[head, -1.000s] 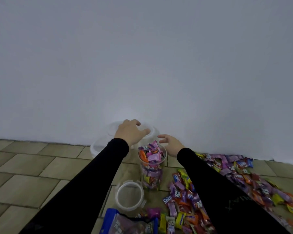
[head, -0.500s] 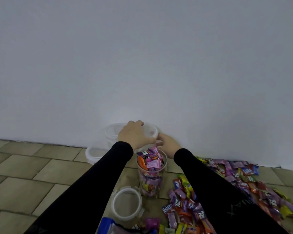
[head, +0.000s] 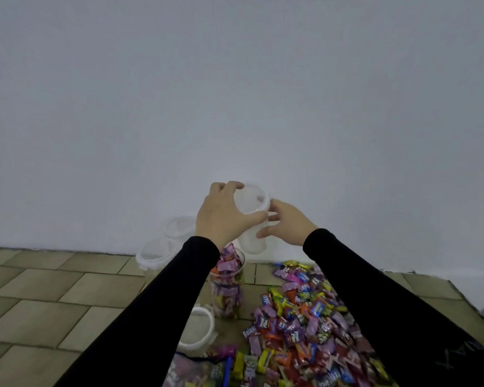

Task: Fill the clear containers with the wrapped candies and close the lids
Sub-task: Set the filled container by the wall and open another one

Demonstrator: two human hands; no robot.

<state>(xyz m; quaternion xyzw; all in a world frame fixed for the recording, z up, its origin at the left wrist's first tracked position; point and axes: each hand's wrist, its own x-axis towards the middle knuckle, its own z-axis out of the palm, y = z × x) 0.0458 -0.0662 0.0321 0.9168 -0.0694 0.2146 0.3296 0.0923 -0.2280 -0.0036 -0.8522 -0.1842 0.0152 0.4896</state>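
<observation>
My left hand [head: 224,215] grips the top of an empty clear lidded container [head: 252,222], lifted off the floor in front of the wall. My right hand [head: 287,223] holds its side with fingers and thumb. Below it stands an open clear container [head: 227,286] filled with wrapped candies. A round white lid [head: 197,329] lies on the floor in front of that. A big heap of wrapped candies [head: 305,322] covers the tiles to the right.
Two more closed empty containers [head: 157,254] [head: 179,226] stand at the wall to the left. A torn candy bag [head: 196,371] lies at the bottom edge. Bare tan floor tiles [head: 53,297] stretch to the left. The white wall is close behind.
Both hands closed around the empty container by the wall and lifted it off the floor. The camera view shifted upward and left.
</observation>
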